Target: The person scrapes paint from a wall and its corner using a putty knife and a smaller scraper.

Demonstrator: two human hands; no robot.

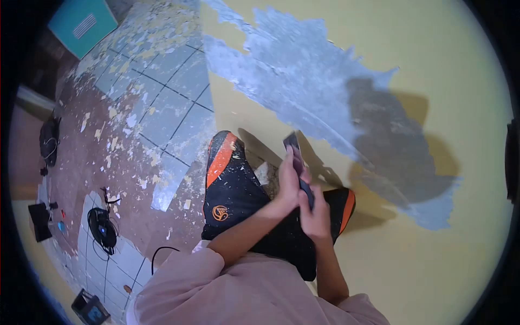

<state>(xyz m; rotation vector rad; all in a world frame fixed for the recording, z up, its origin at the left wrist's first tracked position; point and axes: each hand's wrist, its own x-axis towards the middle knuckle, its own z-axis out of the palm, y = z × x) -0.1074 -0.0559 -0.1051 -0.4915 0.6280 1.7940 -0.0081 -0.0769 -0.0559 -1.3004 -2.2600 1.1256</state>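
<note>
A dark scraper with a flat, wide end points up and away from my body, close to the yellow wall. My left hand is closed around its upper part, near the wide end. Lower down, my right hand wraps the handle. Ahead of the tool, a large ragged patch of bare grey plaster shows where the yellow paint is off. Shadows fall across the patch's right part. Between my bent legs, in dark trousers speckled with flakes, lie some loose chips.
Paint flakes litter the floor to the left, over grey tiles. A teal box stands at the upper left. A black bag-like item with cords lies at left, and a dark box-like object sits at lower left.
</note>
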